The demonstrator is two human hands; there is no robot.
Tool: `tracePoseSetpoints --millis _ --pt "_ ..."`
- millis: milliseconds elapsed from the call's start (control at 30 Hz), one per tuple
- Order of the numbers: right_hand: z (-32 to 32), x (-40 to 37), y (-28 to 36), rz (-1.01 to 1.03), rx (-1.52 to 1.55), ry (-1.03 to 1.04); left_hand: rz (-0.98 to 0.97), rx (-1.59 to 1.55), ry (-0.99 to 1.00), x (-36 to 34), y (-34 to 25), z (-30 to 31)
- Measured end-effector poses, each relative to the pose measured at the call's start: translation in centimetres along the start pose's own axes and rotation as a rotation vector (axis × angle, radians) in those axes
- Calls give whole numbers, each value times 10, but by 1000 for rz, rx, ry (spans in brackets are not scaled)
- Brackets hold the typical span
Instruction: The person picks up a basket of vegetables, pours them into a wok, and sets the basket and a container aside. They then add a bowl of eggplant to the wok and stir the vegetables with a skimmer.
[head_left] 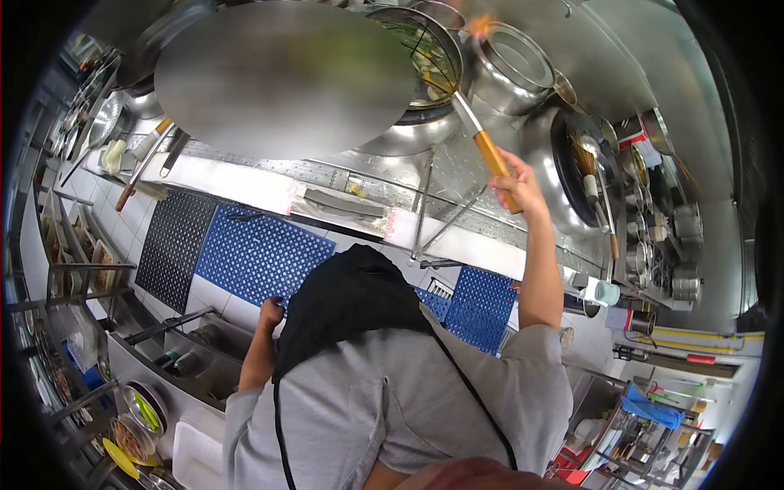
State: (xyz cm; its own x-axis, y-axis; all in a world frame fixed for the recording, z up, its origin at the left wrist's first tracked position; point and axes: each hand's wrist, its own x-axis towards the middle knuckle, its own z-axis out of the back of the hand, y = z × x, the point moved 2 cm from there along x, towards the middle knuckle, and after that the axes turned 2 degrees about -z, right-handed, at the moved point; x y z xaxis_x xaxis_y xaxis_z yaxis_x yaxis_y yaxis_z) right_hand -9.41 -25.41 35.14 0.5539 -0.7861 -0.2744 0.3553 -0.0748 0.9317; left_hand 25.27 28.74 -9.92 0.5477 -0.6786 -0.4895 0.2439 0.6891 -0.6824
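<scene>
My right hand (519, 188) is closed around the wooden handle of a strainer (485, 149), raised over the stove. Green vegetable pieces (425, 57) show in or behind its round rim; a large blurred patch hides the area to the left. Low at my left side, beside the black apron (351, 294), is my left hand (271, 313). Its fingers are curled, and I cannot make out what they hold, if anything.
A tall steel pot (510, 77) stands behind the strainer, with flame beside it. To the right, a dark wok (563, 163) holds a brush and a ladle. A steel bar runs along the stove front. Blue mats (261, 249) cover the floor; a counter with a white tray (198, 453) is at left.
</scene>
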Motion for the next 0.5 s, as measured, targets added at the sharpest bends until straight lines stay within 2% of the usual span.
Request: tracePoseSetpoints --millis 67,167,333,400,467,500 --pt "19 2 0 24 -113 -52 -28 50 26 10 -12 8" --pt "22 -3 11 90 -97 -94 5 86 0 22 -28 20" --pt "-6 4 27 223 -98 -293 69 77 -3 24 -46 27" --pt "-27 29 27 266 -118 -381 44 174 19 14 -54 27" --pt "-49 57 26 327 -379 -580 -31 211 20 1 -62 28" --pt "-60 71 24 358 -511 -677 -59 168 -2 8 -36 17"
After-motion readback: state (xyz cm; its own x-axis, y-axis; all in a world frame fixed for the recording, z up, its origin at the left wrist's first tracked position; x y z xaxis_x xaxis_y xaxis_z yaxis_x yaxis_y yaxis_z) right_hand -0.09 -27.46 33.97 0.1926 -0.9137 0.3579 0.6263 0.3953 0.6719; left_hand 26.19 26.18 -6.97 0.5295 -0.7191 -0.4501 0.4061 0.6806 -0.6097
